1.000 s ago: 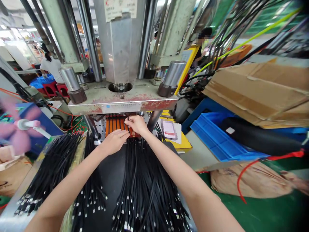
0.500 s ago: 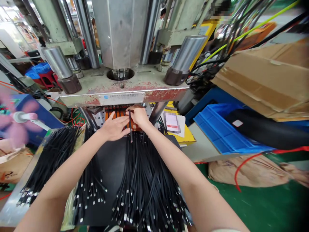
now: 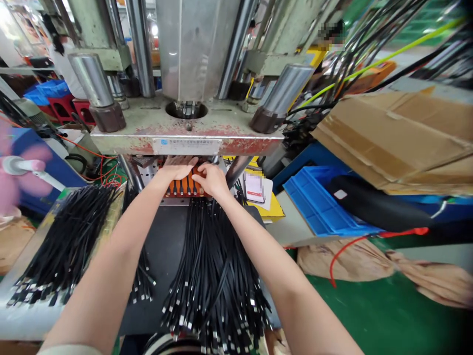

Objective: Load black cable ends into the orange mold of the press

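Note:
Under the press plate lies an orange mould [image 3: 181,188] with black cable ends set side by side in its slots. My left hand [image 3: 178,167] is laid flat over the rear of the mould, fingers stretched out to the right and holding nothing. At the mould's right side my right hand [image 3: 212,180] has its fingers curled in, thumb and forefinger at a black cable [image 3: 194,186]; their exact grip on it is partly hidden. A large bundle of black cables [image 3: 218,266] with metal-tipped ends spreads over the black work surface [image 3: 164,251] below my hands.
The press plate [image 3: 188,144] hangs low over both hands, between steel posts. More cables [image 3: 74,236] lie at the left, near a spinning pink fan [image 3: 22,165]. To the right are a phone [image 3: 254,187], a blue crate [image 3: 314,202] and a cardboard box [image 3: 384,133].
My left hand has moved back and flattened over the mould, uncovering its front slots. The cable that stuck out below my right hand now lies down at the mould. The view has shifted slightly.

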Motion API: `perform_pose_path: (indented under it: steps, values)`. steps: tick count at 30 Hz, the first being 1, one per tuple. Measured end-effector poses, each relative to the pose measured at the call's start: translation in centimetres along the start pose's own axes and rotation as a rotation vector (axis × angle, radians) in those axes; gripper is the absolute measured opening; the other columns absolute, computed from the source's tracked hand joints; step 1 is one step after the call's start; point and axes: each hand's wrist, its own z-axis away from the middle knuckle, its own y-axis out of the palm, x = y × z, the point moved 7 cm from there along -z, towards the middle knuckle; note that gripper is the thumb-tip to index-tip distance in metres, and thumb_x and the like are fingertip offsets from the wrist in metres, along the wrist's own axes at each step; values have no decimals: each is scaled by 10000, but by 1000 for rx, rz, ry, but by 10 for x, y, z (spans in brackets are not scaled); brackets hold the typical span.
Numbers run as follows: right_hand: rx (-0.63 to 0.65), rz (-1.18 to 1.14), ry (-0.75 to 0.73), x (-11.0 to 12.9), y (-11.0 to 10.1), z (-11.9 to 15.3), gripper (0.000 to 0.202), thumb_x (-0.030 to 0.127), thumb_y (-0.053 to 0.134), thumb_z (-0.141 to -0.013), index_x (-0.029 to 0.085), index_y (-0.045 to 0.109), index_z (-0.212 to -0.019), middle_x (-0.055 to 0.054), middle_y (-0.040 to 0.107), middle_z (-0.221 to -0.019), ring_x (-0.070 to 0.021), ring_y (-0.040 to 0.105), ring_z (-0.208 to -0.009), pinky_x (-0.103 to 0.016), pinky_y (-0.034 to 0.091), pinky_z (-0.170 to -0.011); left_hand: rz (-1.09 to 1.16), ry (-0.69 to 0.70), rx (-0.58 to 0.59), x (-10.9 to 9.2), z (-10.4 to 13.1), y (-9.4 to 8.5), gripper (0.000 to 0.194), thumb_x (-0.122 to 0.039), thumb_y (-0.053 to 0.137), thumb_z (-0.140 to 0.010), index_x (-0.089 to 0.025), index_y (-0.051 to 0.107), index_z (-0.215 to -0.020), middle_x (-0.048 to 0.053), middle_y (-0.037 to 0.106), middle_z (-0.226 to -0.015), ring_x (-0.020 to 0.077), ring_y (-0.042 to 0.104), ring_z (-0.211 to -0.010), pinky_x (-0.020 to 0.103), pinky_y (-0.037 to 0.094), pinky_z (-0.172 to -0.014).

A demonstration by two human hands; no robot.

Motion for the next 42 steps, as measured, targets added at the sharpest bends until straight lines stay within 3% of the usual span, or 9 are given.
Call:
perform_pose_path:
  steps: [3,5,8,10,14,23,29,35,42]
  values:
    - [-61,33,-67,-14,-21,41,100,254,600,-922,175,656,-946,-61,677,-890,-211,630,-855,-308,454,-790,52,74,-71,4,54,-5,572,-421,162,-1038,-136,461,-1433,112,464,-1499,239,412,-1391,418,275,-1176]
    - [66,188,-29,-28,-24,77,167,268,552,-958,186,665,-867,-66,686,-863,-222,643,-823,-310,444,-735,5,93,-165,14,105,-9,555,-465,237,-1027,-139,524,-1373,122,531,-1427,244,471,-1335,386,331,-1145]
    - [367,451,65,-42,-13,126,236,347,585,-953,188,693,-817,-104,713,-899,-267,674,-812,-329,440,-679,-212,-291,-244,60,174,-8,503,-487,340,-989,-119,647,-1145,185,647,-1168,335,573,-1177,449,458,-988]
    - [476,537,95,-42,-6,143,227,354,583,-954,182,711,-876,-126,722,-962,-281,692,-828,-333,447,-671,-318,-581,-153,93,206,1,487,-481,398,-956,-85,649,-1087,230,647,-1101,397,606,-1092,480,501,-867]
    - [528,518,145,-37,1,143,220,263,516,-962,193,718,-911,-114,741,-958,-282,708,-909,-327,457,-698,-214,-761,90,132,223,22,400,-401,376,-952,-121,660,-986,202,682,-1081,367,662,-1000,425,503,-823]
    - [633,554,61,-30,3,151,225,305,555,-941,188,717,-839,-130,744,-898,-314,712,-889,-341,444,-673,-15,-697,-57,137,223,-3,114,-314,562,-828,-205,594,-841,45,702,-824,237,668,-827,301,449,-753]
    - [379,272,180,-46,-12,146,157,255,540,-903,229,617,-769,-32,715,-753,-252,699,-793,-299,398,-649,402,-472,-52,105,218,-4,196,-339,649,-733,-195,517,-741,-39,549,-626,129,523,-584,241,386,-596]
    - [253,-231,-46,-2,-23,137,174,335,471,-932,239,519,-795,19,664,-662,-171,627,-589,-269,414,-616,738,-35,57,7,198,-20,213,-388,594,-860,-182,542,-880,-81,454,-563,86,426,-500,197,332,-526]
    - [-25,-611,-140,50,-62,119,204,398,499,-954,238,514,-828,4,622,-676,-147,562,-550,-257,410,-519,713,86,-304,-63,164,-48,414,-408,467,-961,-171,433,-623,-49,416,-551,80,407,-526,216,306,-548]
